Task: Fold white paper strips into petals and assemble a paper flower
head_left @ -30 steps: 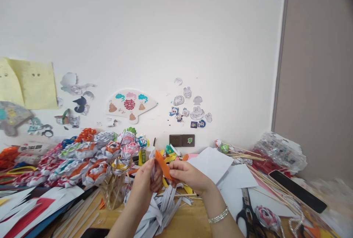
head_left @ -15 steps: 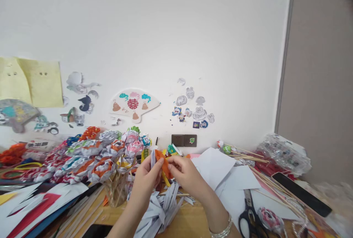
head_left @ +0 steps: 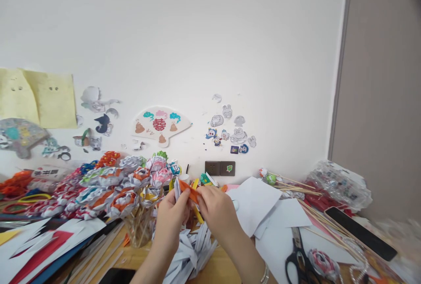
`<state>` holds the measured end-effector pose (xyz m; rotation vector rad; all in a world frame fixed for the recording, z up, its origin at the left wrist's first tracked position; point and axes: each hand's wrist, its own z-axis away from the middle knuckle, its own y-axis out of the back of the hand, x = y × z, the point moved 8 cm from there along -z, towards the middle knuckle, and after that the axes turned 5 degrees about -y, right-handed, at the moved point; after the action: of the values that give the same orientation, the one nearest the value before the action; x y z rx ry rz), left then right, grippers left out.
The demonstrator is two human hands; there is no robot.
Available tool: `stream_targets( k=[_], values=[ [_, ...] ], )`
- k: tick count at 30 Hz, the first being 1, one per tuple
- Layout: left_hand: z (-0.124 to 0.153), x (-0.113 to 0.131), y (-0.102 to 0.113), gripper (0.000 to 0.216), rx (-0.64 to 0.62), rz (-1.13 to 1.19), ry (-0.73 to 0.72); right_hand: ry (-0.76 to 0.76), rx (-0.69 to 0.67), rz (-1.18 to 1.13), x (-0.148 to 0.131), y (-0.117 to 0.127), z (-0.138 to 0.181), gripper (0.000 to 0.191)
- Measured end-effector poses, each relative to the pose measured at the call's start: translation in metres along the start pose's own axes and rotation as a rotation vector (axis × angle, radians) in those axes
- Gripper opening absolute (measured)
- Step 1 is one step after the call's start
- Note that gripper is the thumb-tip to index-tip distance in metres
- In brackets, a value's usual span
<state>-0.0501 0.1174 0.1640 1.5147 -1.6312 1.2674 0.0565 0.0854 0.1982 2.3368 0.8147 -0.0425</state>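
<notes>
Clearly, 囍 [head_left: 159, 124] beyond orange paper [head_left: 189, 192]

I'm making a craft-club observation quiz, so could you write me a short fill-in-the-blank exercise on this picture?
1. The left hand and the right hand both hold folded paper coloured white and ____.
2. A bracelet is worn on the ____ wrist.
3. The paper flower next to the black-handled scissors is white and ____.
4. The sticker on the dark wall plate is mainly ____.

Missing words: orange; right; pink; green.
</notes>
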Motion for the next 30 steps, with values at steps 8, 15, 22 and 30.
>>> stream_targets(
  k=[8,15,22,30],
  values=[
    [-0.003,0.006,-0.001,0.027,-0.027,0.200,-0.003,0.167,-0.016,0.076,-0.018,-0.007,0.005,0.029],
    [-0.002,0.010,0.000,0.031,-0.022,0.219,-0.012,0.161,-0.044,0.043,-0.017,-0.010,0.006,0.035],
    [-0.003,0.006,-0.010,0.041,-0.180,0.333,-0.029,-0.065,0.069,-0.083,-0.002,-0.001,0.005,0.022],
    [0.000,-0.008,-0.002,0.038,-0.006,0.242,-0.036,-0.089,0.126,-0.003,-0.010,0.007,0.008,0.018]
  ],
)
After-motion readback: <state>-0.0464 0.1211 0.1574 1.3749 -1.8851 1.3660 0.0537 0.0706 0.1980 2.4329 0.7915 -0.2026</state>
